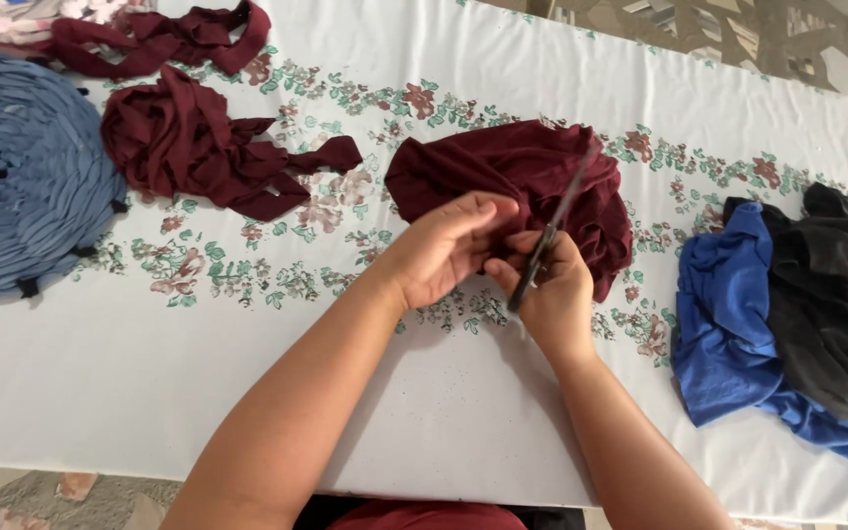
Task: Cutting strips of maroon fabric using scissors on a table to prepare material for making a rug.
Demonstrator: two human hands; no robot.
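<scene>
A bundle of maroon cloth (pixel 522 177) lies in the middle of the table. My left hand (pixel 444 245) grips its near edge with the fingers curled over the fabric. My right hand (pixel 554 290) holds a pair of dark scissors (pixel 554 231). The blades point up and away across the maroon cloth, and the handles are hidden in my fingers. The two hands touch each other just in front of the cloth.
A white tablecloth with a floral band (pixel 247 324) covers the table. Cut maroon strips (pixel 188 147) lie at the back left, more strips (pixel 159 39) behind them. A round blue woven mat (pixel 22 177) is at the far left. Blue cloth (pixel 728 324) and black cloth (pixel 826 294) are piled at the right.
</scene>
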